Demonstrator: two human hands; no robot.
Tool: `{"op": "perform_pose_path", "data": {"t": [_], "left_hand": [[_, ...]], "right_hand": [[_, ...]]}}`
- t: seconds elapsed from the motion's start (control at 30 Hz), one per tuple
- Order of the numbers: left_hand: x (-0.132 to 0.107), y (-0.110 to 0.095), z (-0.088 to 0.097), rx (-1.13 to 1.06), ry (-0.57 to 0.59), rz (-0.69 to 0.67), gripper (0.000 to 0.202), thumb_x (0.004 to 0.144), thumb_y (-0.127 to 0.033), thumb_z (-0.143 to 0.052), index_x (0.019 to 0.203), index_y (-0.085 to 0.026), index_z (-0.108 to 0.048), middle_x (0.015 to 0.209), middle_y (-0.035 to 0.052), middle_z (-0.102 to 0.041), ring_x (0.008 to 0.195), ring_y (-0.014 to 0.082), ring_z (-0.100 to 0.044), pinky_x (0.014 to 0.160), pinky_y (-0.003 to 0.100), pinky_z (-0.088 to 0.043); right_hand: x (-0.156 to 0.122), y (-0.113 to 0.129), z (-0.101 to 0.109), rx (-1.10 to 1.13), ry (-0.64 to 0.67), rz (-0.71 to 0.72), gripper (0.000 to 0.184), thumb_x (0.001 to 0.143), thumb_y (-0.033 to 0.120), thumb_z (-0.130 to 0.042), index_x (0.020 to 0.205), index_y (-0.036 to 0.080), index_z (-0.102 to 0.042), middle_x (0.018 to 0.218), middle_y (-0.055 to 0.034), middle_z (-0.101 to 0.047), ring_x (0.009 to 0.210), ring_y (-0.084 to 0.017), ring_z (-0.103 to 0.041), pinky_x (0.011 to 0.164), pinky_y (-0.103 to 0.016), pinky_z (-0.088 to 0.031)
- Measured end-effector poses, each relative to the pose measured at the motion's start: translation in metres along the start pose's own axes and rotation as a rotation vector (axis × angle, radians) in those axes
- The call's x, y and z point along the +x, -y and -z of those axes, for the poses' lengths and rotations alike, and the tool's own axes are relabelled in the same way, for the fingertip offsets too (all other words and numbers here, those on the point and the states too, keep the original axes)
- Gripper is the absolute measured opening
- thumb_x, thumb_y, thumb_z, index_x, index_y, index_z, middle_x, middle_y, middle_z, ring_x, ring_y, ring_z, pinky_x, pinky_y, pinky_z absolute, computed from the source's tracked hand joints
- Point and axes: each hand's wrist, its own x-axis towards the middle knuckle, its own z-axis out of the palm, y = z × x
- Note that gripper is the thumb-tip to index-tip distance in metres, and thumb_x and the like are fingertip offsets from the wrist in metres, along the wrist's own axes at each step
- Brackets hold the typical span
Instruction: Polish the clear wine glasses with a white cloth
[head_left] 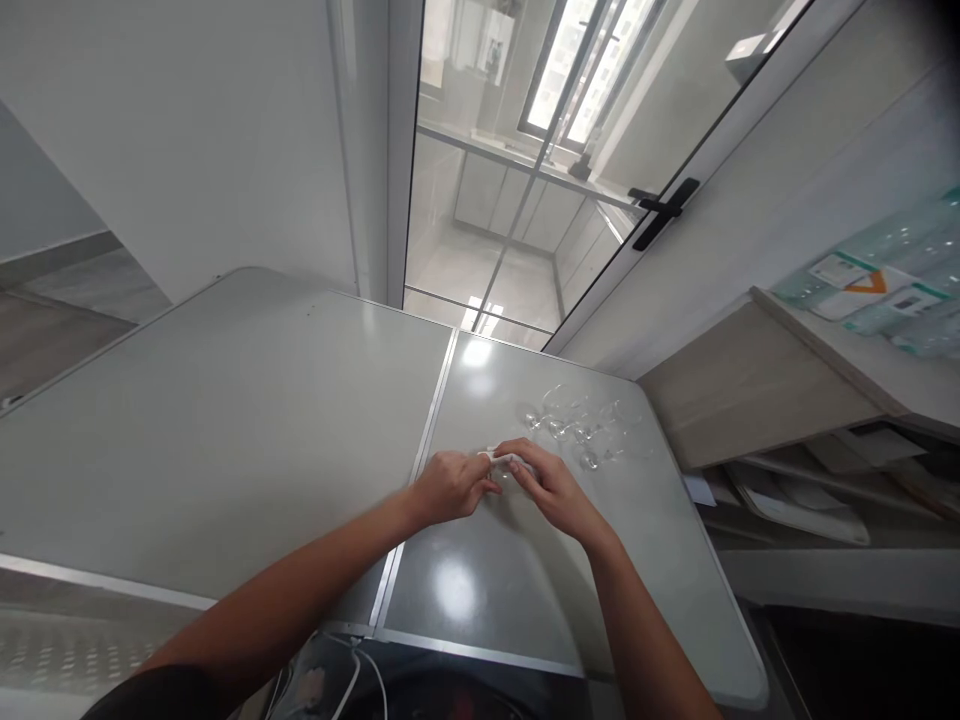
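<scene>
White item (502, 459): small, slim, mostly finger-covered, above the table's (300, 420) right section. Left hand (455, 487) and right hand (551, 487): grip of both closed on it. Table grey, glossy; clear pieces (556, 430) near right hand. Glazed door (517, 200) beyond.

Bottles (885, 280) on a shelf (847, 347), right of a glass door (527, 200).
</scene>
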Motion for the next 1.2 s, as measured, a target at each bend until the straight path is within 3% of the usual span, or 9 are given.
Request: {"op": "perform_pose_path", "data": {"t": [0.17, 0.37, 0.5, 0.6, 0.7, 0.8, 0.93, 1.03, 1.2], "left_hand": [[0.003, -0.003, 0.009, -0.201, -0.068, 0.068, 0.028, 0.09, -0.04, -0.07, 0.08, -0.023, -0.05, 0.063, -0.0013, -0.058, 0.054, 0.0144, -0.054, 0.057, 0.027, -0.037], [0.012, -0.008, 0.001, -0.71, -0.113, 0.389, 0.034, 0.095, -0.043, -0.066, 0.115, -0.025, -0.045, 0.069, -0.0069, -0.059, 0.061, 0.0117, -0.056, 0.063, 0.023, -0.045], [0.013, -0.003, -0.013, -0.793, -0.175, 0.41, 0.06, 0.096, -0.053, -0.063, 0.141, -0.026, -0.035, 0.103, 0.0034, -0.062, 0.084, 0.0158, -0.061, 0.07, 0.026, -0.051], [0.013, 0.002, -0.014, -0.743, -0.23, 0.445, 0.069, 0.095, -0.052, -0.067, 0.15, -0.027, -0.035, 0.134, 0.0116, -0.055, 0.112, 0.0226, -0.061, 0.088, 0.033, -0.054], [0.016, 0.006, -0.005, -0.648, -0.3, 0.491, 0.066, 0.089, -0.051, -0.074, 0.145, -0.026, -0.049, 0.142, 0.0122, -0.054, 0.128, 0.0282, -0.056, 0.105, 0.041, -0.049], [0.021, 0.007, 0.006, -0.647, -0.281, 0.521, 0.065, 0.086, -0.048, -0.078, 0.142, -0.025, -0.055, 0.135, 0.0118, -0.061, 0.126, 0.0291, -0.059, 0.11, 0.045, -0.046], [0.023, 0.005, 0.013, -0.983, -0.069, 0.493, 0.081, 0.087, -0.045, -0.078, 0.155, -0.026, -0.04, 0.133, 0.0155, -0.066, 0.119, 0.0297, -0.065, 0.106, 0.048, -0.05], [0.022, 0.006, 0.014, -1.237, -0.011, 0.464, 0.085, 0.084, -0.045, -0.082, 0.155, -0.026, -0.039, 0.13, 0.0161, -0.065, 0.111, 0.0278, -0.068, 0.099, 0.043, -0.054], [0.022, 0.007, 0.014, -1.4, 0.026, 0.445, 0.081, 0.079, -0.049, -0.086, 0.146, -0.024, -0.048, 0.128, 0.0158, -0.061, 0.101, 0.0247, -0.068, 0.084, 0.035, -0.057]], "right_hand": [[-0.005, -0.009, -0.005, 0.606, -0.134, -0.235, 0.037, 0.103, 0.05, -0.055, 0.114, 0.021, -0.075, 0.116, -0.006, -0.074, 0.104, -0.025, -0.066, 0.089, -0.034, -0.051], [0.01, -0.007, -0.043, 1.045, -0.369, -0.176, 0.047, 0.102, 0.057, -0.048, 0.136, 0.028, -0.065, 0.137, -0.0071, -0.069, 0.128, -0.029, -0.062, 0.105, -0.047, -0.05], [0.025, -0.007, -0.068, 1.167, -0.368, -0.167, 0.056, 0.103, 0.063, -0.043, 0.135, 0.025, -0.067, 0.139, -0.0089, -0.068, 0.134, -0.03, -0.059, 0.109, -0.051, -0.049], [0.028, -0.013, -0.078, 1.172, -0.389, -0.155, 0.051, 0.101, 0.061, -0.052, 0.135, 0.025, -0.066, 0.136, -0.0083, -0.07, 0.13, -0.029, -0.061, 0.109, -0.048, -0.05], [0.026, -0.023, -0.081, 1.106, -0.285, -0.199, 0.049, 0.096, 0.058, -0.065, 0.131, 0.024, -0.067, 0.126, -0.0083, -0.073, 0.121, -0.028, -0.065, 0.103, -0.043, -0.053], [0.023, -0.033, -0.087, 1.06, -0.148, -0.231, 0.05, 0.09, 0.056, -0.075, 0.127, 0.023, -0.068, 0.111, -0.0077, -0.076, 0.105, -0.026, -0.07, 0.092, -0.039, -0.056], [0.023, -0.043, -0.093, 1.102, -0.134, -0.224, 0.048, 0.082, 0.053, -0.085, 0.115, 0.021, -0.071, 0.088, -0.0034, -0.074, 0.076, -0.019, -0.068, 0.073, -0.031, -0.055], [0.021, -0.049, -0.09, 1.23, 0.0, -0.265, 0.043, 0.077, 0.049, -0.089, 0.101, 0.017, -0.072, 0.077, -0.0015, -0.071, 0.063, -0.015, -0.062, 0.064, -0.027, -0.051], [0.011, -0.051, -0.079, 1.431, 0.253, -0.396, 0.035, 0.085, 0.047, -0.08, 0.102, 0.018, -0.07, 0.082, -0.0029, -0.074, 0.067, -0.019, -0.066, 0.075, -0.039, -0.056]]}}
